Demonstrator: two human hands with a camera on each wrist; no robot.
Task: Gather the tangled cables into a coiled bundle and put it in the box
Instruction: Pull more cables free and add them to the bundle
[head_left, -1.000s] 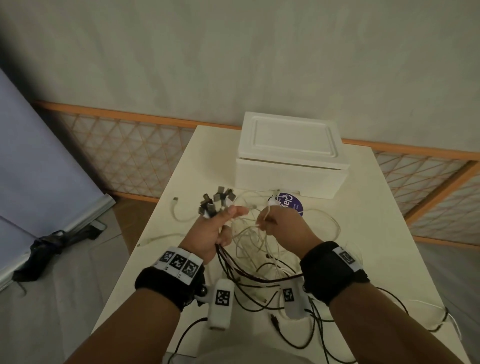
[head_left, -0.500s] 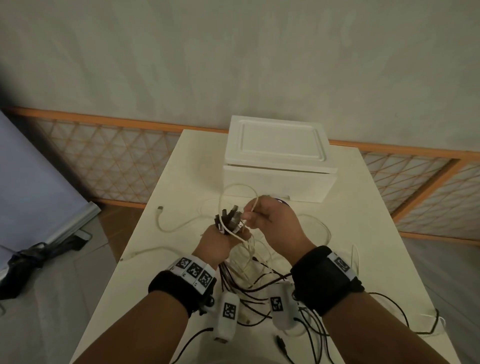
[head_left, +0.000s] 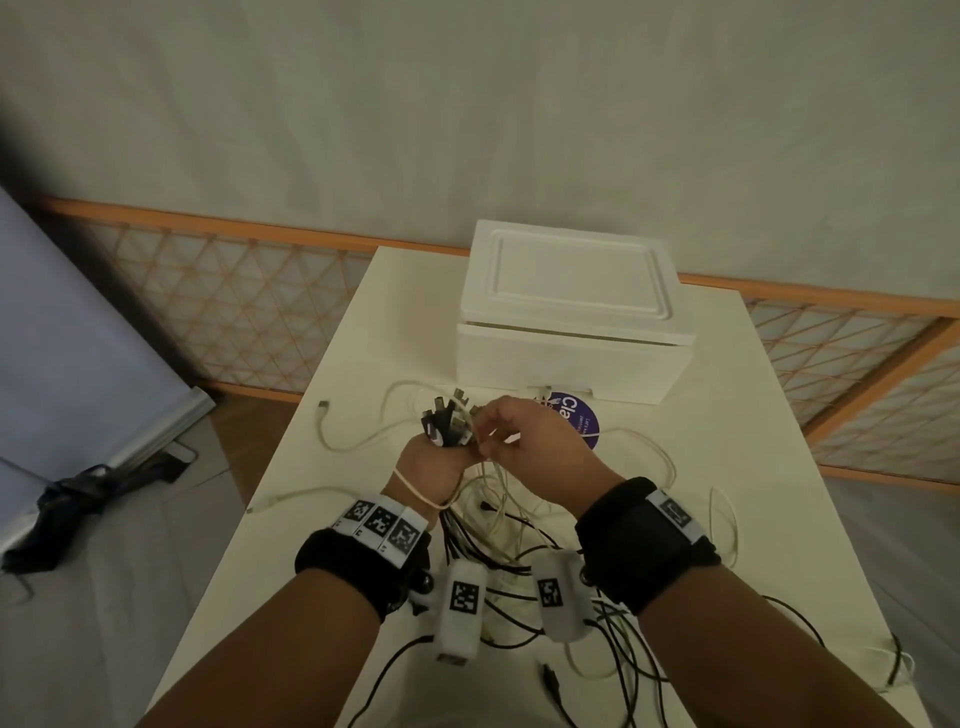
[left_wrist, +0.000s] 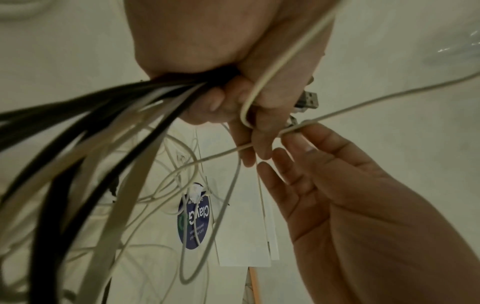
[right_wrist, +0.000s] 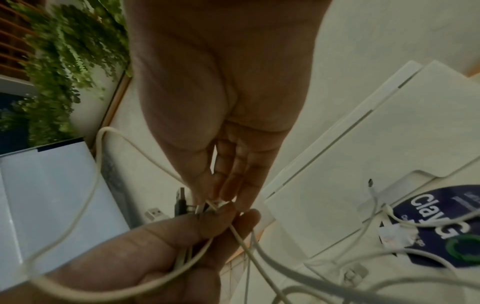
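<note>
Left hand (head_left: 434, 467) clamps the cables (head_left: 448, 427), plugs up; right hand (head_left: 524, 441), touching its right side, pinches a white cable (left_wrist: 298, 127). Box (head_left: 571, 332) lies beyond, lidded.

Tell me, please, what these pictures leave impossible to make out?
- Box contents: head view, lid shut.
- Cable count in the left hand: head view, fist covers them; left wrist view, blurred.
- Sticker text: head view, right hand covers part.
- Cables at the table's near edge: cut off.
</note>
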